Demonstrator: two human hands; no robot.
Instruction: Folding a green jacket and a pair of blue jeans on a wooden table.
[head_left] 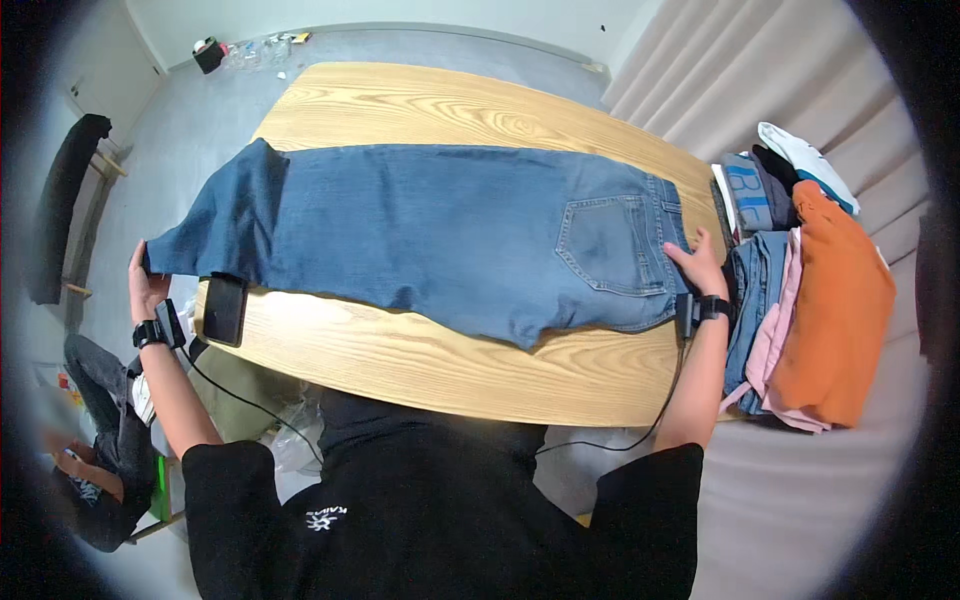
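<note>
A pair of blue jeans lies folded lengthwise across the table, with a back pocket and the waistband toward the right. The leg end reaches past the table's left edge, where my left hand grips the hem; part of its fingers is hidden by the cloth. At the waistband, my right hand has its thumb on the denim and its fingers spread apart. Both wrists wear black straps with small devices and cables. Just below the leg, close to my left hand, a dark phone rests at the table edge.
The wooden table has a curved near edge. Stacked clothes stand at the right, including an orange garment and folded jeans. Another person sits at the lower left. A dark padded bench stands left; curtains hang right.
</note>
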